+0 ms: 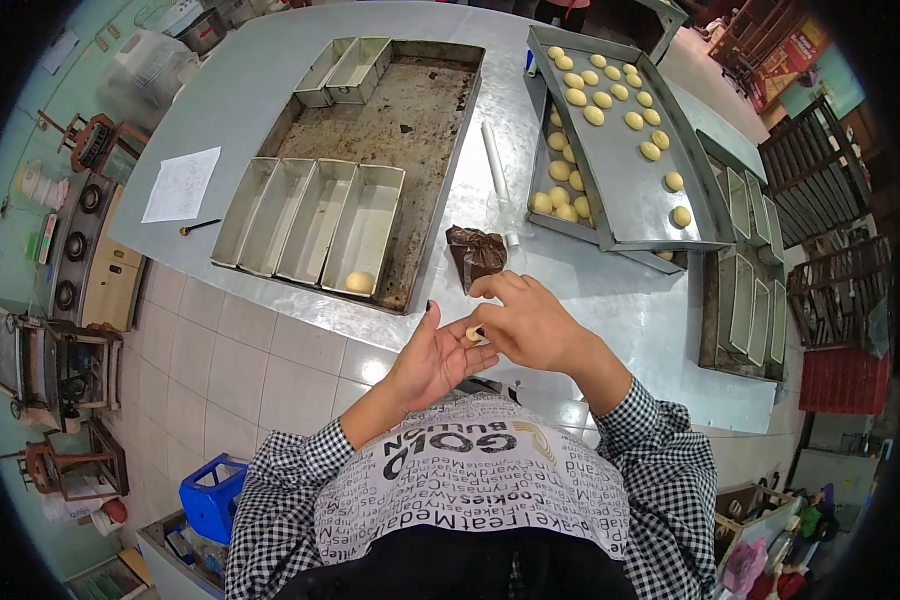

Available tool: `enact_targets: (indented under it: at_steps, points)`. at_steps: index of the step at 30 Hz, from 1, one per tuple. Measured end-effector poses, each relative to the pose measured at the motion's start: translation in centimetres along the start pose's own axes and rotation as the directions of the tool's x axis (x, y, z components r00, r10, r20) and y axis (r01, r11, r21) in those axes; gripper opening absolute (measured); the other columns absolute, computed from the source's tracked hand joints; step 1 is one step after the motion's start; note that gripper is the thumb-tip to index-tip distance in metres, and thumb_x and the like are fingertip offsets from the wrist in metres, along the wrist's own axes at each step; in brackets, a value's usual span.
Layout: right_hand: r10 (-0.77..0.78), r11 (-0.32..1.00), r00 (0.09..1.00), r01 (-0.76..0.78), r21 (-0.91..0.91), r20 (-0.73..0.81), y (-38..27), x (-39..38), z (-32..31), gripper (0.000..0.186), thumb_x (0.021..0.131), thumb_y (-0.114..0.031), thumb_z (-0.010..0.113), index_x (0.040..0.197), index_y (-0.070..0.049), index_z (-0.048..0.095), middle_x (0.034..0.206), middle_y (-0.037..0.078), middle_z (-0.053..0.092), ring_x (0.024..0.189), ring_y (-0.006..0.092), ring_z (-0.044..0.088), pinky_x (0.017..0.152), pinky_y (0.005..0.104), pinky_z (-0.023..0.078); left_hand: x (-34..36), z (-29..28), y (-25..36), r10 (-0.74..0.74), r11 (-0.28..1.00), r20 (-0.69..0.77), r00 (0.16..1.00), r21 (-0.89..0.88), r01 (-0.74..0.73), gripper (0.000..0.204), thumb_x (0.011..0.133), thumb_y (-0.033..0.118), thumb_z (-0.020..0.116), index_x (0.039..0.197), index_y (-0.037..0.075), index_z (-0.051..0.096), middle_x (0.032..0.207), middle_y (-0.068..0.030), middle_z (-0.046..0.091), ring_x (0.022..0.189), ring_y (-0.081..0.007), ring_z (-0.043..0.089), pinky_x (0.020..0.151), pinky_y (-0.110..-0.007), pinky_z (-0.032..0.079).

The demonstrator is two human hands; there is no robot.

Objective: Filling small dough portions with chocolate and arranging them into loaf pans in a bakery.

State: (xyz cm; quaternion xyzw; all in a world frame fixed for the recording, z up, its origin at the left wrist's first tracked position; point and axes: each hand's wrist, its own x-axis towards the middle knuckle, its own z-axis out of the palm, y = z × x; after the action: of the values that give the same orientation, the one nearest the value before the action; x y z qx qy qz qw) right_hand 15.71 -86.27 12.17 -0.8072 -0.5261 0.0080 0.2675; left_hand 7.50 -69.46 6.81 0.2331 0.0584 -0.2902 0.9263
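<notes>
My left hand [425,365] is palm up above the table's near edge, its fingers stretched out and its thumb raised. A small piece of pale dough [474,334] lies at its fingers, partly covered by my right hand [535,325], which pinches it from above. A dark spot shows beside the dough; whether it is filling or a fingernail I cannot tell. Just beyond my hands stands a clear plastic bag with dark brown contents [475,254]. One dough ball [360,282] sits in the near end of the rightmost loaf tin [366,215] in the near row.
A large worn baking tray [425,120] holds several loaf tins. At right, a metal tray [625,190] with dough balls rests across another tray of dough balls [560,170]. A white roll [494,165], a paper sheet [181,185] and a dark pen-like stick [199,227] lie on the table.
</notes>
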Motion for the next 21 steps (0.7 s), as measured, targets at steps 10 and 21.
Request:
enact_targets:
  at_steps: [10,21]
  points:
    - [0.101,0.993,0.929,-0.075,0.086,-0.357,-1.2,-0.2,1.2,0.017,0.072,-0.008,0.064,0.085,-0.004,0.054,0.097,0.013,0.055,0.083,0.0292,0.055,0.069,0.036,0.047,0.2,1.9,0.4,0.137,0.973,0.021,0.99,-0.189,-0.131,0.083,0.088,0.066,0.022,0.135,-0.002,0.031,0.131,-0.0148,0.043,0.121,-0.0259,0.044,0.108,-0.04,0.028]
    - [0.191,0.971,0.84,-0.086,0.223,-0.508,-0.2,-0.6,3.5,0.025,0.07,0.0,0.062,0.094,-0.001,0.054,0.101,0.016,0.056,0.088,0.0321,0.056,0.075,0.0367,0.047,2.0,1.0,-0.4,0.266,0.932,-0.076,0.961,-0.234,-0.276,0.069,0.09,0.062,0.03,0.128,0.004,0.04,0.129,-0.0135,0.047,0.12,-0.0252,0.046,0.102,-0.039,0.034]
